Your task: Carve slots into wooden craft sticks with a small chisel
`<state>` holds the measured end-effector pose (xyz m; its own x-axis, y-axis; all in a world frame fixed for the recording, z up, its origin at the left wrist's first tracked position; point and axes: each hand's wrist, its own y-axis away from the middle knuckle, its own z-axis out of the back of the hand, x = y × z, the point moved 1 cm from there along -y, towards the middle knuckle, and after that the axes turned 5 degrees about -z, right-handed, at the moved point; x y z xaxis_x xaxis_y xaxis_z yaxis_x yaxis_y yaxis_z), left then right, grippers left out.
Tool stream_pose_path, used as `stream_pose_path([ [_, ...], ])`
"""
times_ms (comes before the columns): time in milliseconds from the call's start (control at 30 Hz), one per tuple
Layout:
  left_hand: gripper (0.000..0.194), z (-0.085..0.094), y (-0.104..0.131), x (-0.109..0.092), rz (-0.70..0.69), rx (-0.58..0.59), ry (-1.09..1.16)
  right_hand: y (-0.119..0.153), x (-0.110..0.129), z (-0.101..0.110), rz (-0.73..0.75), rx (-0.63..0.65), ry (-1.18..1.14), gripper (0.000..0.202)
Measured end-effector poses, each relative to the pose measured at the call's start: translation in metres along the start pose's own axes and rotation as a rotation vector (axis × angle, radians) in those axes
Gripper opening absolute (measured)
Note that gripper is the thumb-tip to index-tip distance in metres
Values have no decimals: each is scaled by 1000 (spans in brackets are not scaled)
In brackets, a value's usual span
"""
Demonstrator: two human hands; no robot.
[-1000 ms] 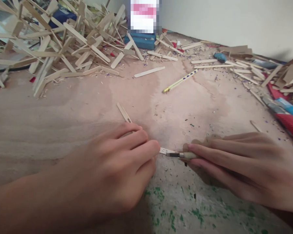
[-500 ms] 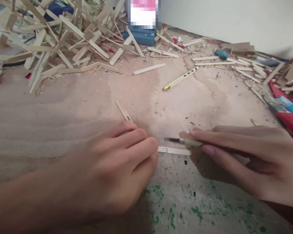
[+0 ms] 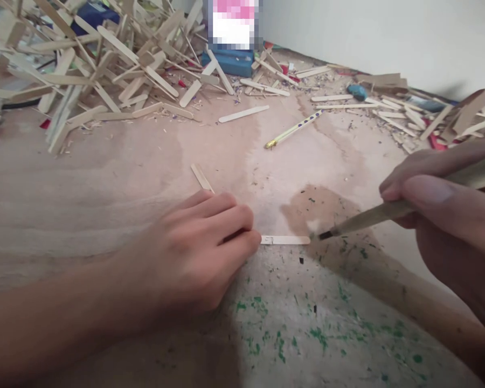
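My left hand (image 3: 202, 242) is closed on a pale wooden stick (image 3: 286, 240), pressed to the table; the stick's right part sticks out from the fingertips and has small dark marks. Another stick (image 3: 201, 177) juts out above the knuckles, its lower end hidden. At the right, my right hand (image 3: 432, 199) grips a slim brush-like tool (image 3: 364, 218) with a dark tip. That tip is just right of the stick's rounded end, over a shadow; whether it touches the table I cannot tell.
A tangled pile of wooden sticks (image 3: 117, 70) fills the back left. Beyond my hands lie a yellow dotted pencil (image 3: 295, 129) and a loose stick (image 3: 243, 114). A blue box (image 3: 230, 63) stands at the back; more sticks and scraps (image 3: 412, 116) lie at the back right.
My right hand has moved up and right with the tool, whose tip has shifted from above the stick to beyond its right end. The left hand keeps its hold.
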<state>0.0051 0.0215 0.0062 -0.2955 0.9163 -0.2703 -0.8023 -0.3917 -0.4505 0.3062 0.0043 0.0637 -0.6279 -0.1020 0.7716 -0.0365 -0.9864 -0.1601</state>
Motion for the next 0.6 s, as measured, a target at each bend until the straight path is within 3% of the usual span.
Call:
stream_pose_path([
  [100, 26, 0, 0, 0, 11, -10, -7, -9, 22, -12, 26, 13, -108, 32],
  [167, 25, 0, 1, 0, 5, -14, -9, -17, 34, -21, -62, 37, -211, 39],
  [267, 22, -1, 2, 2, -5, -6, 7, -26, 44, -27, -63, 165, -269, 27],
  [333, 21, -1, 2, 3, -4, -13, 17, -29, 44, -26, 20, 260, -200, 21],
  [467, 19, -1, 2, 3, -1, -29, 35, -29, 35, -21, 154, 327, -95, 43],
  [600, 18, -1, 3, 4, -16, -30, 40, -30, 27, -30, 239, 358, -54, 50],
])
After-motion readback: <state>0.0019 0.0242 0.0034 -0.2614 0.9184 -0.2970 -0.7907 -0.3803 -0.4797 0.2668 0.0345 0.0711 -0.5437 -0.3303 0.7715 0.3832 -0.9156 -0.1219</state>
